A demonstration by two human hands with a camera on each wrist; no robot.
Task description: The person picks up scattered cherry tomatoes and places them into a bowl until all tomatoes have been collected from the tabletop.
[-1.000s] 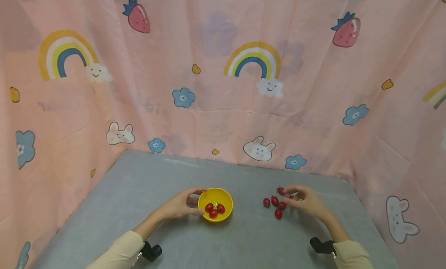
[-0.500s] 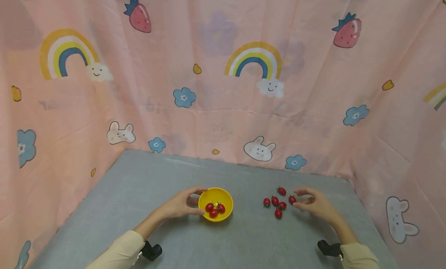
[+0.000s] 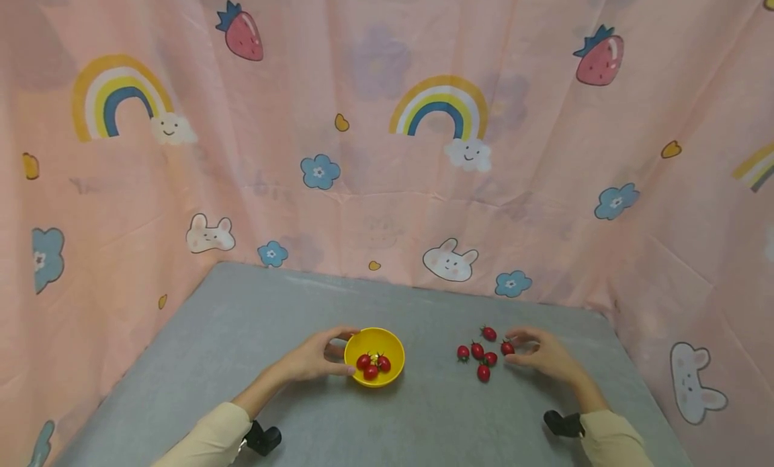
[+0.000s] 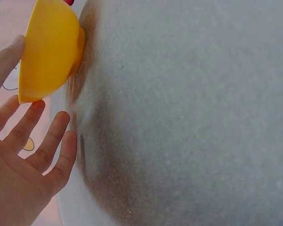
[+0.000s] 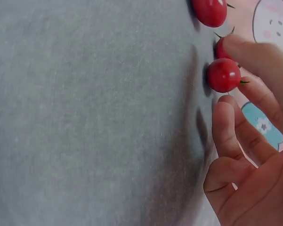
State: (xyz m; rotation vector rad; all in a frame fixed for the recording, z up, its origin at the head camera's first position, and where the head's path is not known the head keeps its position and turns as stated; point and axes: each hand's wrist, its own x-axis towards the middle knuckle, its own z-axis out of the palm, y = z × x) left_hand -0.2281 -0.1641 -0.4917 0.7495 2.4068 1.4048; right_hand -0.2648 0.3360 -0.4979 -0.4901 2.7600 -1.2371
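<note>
A yellow bowl (image 3: pixel 393 343) stands on the grey table with 3 red cherry tomatoes (image 3: pixel 371 372) inside. My left hand (image 3: pixel 311 355) holds the bowl's left side, thumb at the near rim and fingers at the far rim; the left wrist view shows the thumb and fingertips against the bowl (image 4: pixel 49 52). At the right, my right hand (image 3: pixel 547 354) has its thumb and index finger parted around a cherry tomato (image 3: pixel 507 347) at the right of a loose group. In the right wrist view, whether the fingers touch that tomato cannot be told.
Several other cherry tomatoes (image 3: pixel 477 350) lie between the bowl and my right hand, some close together. A pink patterned curtain (image 3: pixel 363 205) hangs behind the grey table (image 3: pixel 290 299) and along both sides. A black camera mount (image 3: pixel 263 438) sits on each wrist.
My right hand has moved right, away from the tomato at the back of the group, to the rightmost tomato. My left hand and the bowl have stayed put.
</note>
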